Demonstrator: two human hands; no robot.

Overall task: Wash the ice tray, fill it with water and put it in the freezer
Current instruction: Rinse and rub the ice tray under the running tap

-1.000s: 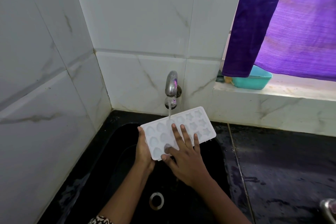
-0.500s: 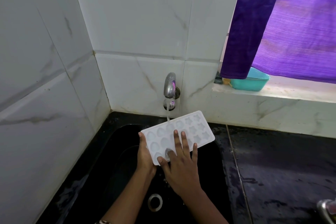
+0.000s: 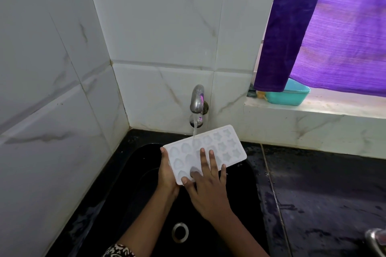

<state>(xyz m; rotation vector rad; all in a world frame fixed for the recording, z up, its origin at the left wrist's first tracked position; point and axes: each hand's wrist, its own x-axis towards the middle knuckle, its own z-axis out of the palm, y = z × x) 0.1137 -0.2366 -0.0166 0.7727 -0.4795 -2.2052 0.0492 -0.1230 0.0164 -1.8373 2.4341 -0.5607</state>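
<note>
Both hands are on the ice tray. My left hand grips its near-left short end, while my right hand lies flat across the cavities, fingers straight and spread. I hold the tray above the black sink, under the stream from the tap. Wet plastic held at one end could slip if I press too hard, and water may splash onto the counter. Cavities face up; its long axis runs from near-left to far-right.

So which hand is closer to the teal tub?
Right. The right hand is on the tray, down-left of the tub; the left hand is farther left, at the tray's end.
</note>
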